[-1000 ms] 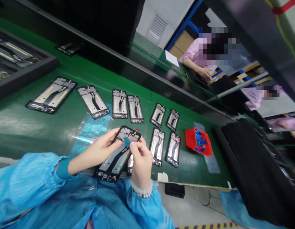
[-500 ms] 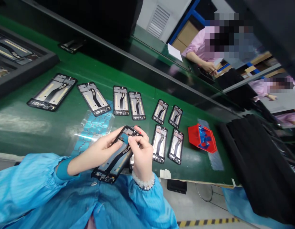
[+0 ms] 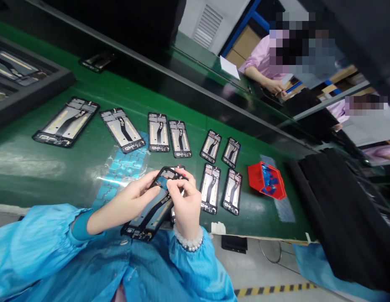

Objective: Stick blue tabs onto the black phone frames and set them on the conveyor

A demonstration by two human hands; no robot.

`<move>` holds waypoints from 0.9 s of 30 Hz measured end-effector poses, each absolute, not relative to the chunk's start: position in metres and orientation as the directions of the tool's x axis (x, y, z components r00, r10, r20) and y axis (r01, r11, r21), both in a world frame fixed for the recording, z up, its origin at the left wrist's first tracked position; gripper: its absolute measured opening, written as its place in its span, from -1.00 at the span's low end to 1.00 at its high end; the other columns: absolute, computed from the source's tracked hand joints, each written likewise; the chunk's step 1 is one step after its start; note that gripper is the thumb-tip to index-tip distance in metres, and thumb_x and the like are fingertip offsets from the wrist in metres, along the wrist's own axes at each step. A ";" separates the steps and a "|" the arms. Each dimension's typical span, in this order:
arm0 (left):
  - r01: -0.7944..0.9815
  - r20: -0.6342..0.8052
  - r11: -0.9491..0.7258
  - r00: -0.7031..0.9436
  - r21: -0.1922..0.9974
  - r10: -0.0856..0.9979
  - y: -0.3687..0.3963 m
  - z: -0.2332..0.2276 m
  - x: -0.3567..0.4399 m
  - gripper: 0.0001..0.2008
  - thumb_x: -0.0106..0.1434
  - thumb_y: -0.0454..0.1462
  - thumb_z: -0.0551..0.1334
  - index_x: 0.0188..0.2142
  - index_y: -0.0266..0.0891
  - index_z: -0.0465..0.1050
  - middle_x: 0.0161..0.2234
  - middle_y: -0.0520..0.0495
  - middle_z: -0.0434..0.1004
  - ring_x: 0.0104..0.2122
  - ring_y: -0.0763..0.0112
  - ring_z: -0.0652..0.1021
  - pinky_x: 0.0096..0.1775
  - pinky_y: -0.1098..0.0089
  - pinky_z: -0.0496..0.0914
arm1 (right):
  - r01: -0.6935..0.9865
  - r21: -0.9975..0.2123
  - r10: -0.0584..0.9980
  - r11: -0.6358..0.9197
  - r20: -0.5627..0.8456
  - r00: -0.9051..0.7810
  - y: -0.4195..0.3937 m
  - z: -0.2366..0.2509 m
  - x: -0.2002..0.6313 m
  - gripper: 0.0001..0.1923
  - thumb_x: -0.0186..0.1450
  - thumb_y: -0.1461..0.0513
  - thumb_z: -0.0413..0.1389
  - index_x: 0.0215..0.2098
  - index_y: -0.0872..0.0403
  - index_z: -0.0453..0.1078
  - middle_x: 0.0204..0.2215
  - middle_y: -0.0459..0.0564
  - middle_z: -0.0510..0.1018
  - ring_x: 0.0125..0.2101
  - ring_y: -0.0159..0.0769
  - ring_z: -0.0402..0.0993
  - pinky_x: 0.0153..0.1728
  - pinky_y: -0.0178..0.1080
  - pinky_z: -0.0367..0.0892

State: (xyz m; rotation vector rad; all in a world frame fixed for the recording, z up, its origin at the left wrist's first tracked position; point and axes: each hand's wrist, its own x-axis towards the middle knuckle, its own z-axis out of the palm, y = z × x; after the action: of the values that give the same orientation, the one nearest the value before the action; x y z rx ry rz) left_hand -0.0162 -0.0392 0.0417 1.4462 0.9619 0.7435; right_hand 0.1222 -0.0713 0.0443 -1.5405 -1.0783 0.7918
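My left hand (image 3: 132, 201) grips a black phone frame (image 3: 149, 216) by its left side, holding it above the near edge of the green belt (image 3: 40, 163). On the frame's upper end my right hand (image 3: 186, 205) presses with fingertips, over a small blue sticker (image 3: 163, 182). Just left of the hands lies a clear sheet of blue stickers (image 3: 122, 172). Another frame lies partly hidden under my right hand.
Several phone frames (image 3: 158, 132) lie in rows on the belt. To the right stand a red bin (image 3: 266, 181) of blue pieces and a stack of black trays (image 3: 346, 218). A dark tray (image 3: 21, 84) sits far left. People in pink sit across the line.
My right hand brought the blue sticker down onto the frame's upper end and now presses there. The frame has tilted slightly; the view shifted a little.
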 end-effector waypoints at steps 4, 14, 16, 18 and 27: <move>0.215 -0.092 -0.010 0.459 0.977 0.884 -0.038 0.044 -0.018 -0.63 0.34 -0.09 0.02 0.02 -0.17 0.38 -0.15 -0.06 0.56 -0.10 0.20 0.50 -0.06 0.29 0.41 | 0.263 -0.964 0.928 -0.033 0.068 0.367 -0.072 0.047 0.121 -0.83 0.15 0.22 0.18 -0.58 0.06 0.41 -0.16 0.04 0.48 -0.03 -0.20 0.38 0.06 -0.08 0.19; 0.348 -0.052 -0.098 0.397 0.933 0.916 -0.041 0.040 -0.012 -0.76 0.34 -0.15 -0.02 -0.24 -0.21 0.32 -0.49 0.05 0.41 -0.39 0.33 0.48 -0.37 0.40 0.33 | 0.333 -0.943 0.905 0.022 0.161 0.395 -0.076 0.046 0.114 -0.86 0.18 0.20 0.15 -0.52 0.06 0.39 -0.16 0.06 0.41 -0.07 -0.22 0.37 -0.13 -0.18 0.32; 0.353 -0.040 -0.108 0.387 0.930 0.921 -0.042 0.042 -0.011 -0.79 0.34 -0.16 -0.01 -0.26 -0.20 0.32 -0.47 0.05 0.42 -0.43 0.37 0.46 -0.40 0.41 0.31 | 0.352 -0.935 0.899 0.041 0.188 0.395 -0.077 0.045 0.113 -0.87 0.19 0.21 0.14 -0.50 0.06 0.40 -0.16 0.06 0.40 -0.09 -0.24 0.38 -0.17 -0.20 0.34; 0.358 -0.031 -0.116 0.378 0.926 0.925 -0.042 0.043 -0.010 -0.80 0.33 -0.17 0.00 -0.28 -0.20 0.31 -0.45 0.05 0.43 -0.46 0.39 0.45 -0.43 0.43 0.29 | 0.368 -0.928 0.899 0.062 0.212 0.384 -0.077 0.044 0.113 -0.88 0.20 0.23 0.13 -0.49 0.06 0.39 -0.17 0.05 0.39 -0.10 -0.25 0.38 -0.18 -0.21 0.34; 0.364 0.030 -0.158 0.335 0.918 0.942 -0.049 0.039 -0.008 -0.81 0.34 -0.20 0.00 -0.17 -0.19 0.31 -0.30 -0.01 0.52 -0.34 0.36 0.52 -0.34 0.42 0.37 | 0.435 -0.892 0.885 0.124 0.298 0.358 -0.078 0.046 0.110 -0.87 0.23 0.27 0.10 -0.49 0.04 0.33 -0.12 0.06 0.38 -0.02 -0.23 0.35 -0.02 -0.13 0.30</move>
State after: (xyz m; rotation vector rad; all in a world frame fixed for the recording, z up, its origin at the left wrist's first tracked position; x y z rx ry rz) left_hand -0.0084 -0.0488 0.0395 1.7055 1.1789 0.8117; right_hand 0.1103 -0.0780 0.0457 -1.4950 -1.2533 0.5020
